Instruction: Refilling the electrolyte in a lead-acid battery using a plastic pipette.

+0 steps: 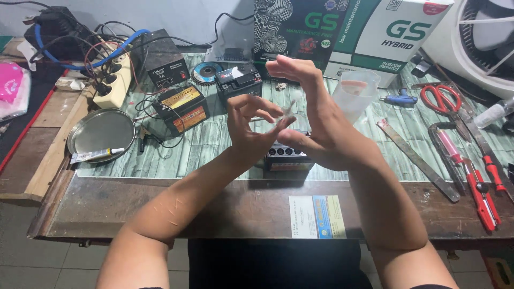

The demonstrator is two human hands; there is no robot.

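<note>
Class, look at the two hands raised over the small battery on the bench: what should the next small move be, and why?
Probably lower both hands toward the battery. The left hand and right hand pinch a small pale piece, too blurred to identify, in mid-air right above the battery, apart from it.

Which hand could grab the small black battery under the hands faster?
Probably the left hand. It hangs almost straight above the small black box-shaped battery, fingers curled and pinching a tiny pale scrap with the right hand, whose fingers point up and away. Either would first have to let go.
</note>
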